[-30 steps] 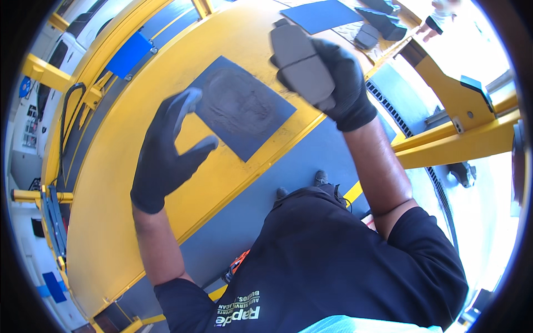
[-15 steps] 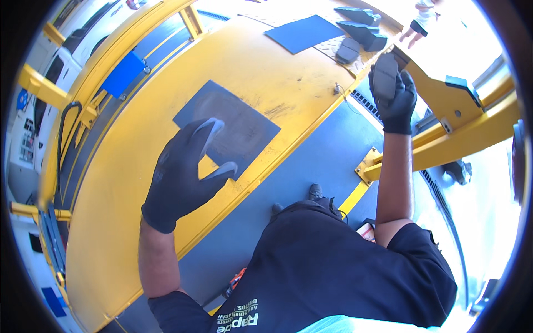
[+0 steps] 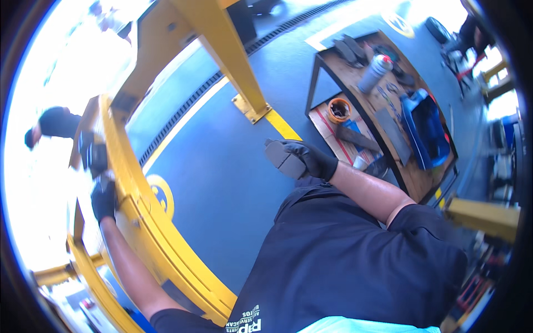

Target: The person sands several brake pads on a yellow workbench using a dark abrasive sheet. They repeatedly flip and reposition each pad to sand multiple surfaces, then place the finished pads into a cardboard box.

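Observation:
My right hand (image 3: 315, 160), in a black glove, is closed around a dark grey brake pad (image 3: 284, 157) in front of my body. The pad's flat face, with a groove across it, is turned toward me. At the left, my gloved left hand (image 3: 104, 198) reaches over the yellow lift ramp (image 3: 166, 236). Just beyond its fingers lie dark brake pads (image 3: 93, 154) on the ramp's far part. Blur and glare hide the left fingers, so whether they touch a pad is unclear.
A wooden-topped cart (image 3: 355, 77) stands ahead to the right. It carries a spray can (image 3: 376, 72), a blue bin (image 3: 427, 127) and more pads; an orange-rimmed jar (image 3: 339, 110) sits lower. A yellow lift post (image 3: 236, 61) is bolted to the blue floor. A person (image 3: 477, 28) is far right.
My view has swung right, bringing the cart into sight. The right hand has lowered with its brake pad toward my body. My left hand has moved from the dark mat to near the other pads.

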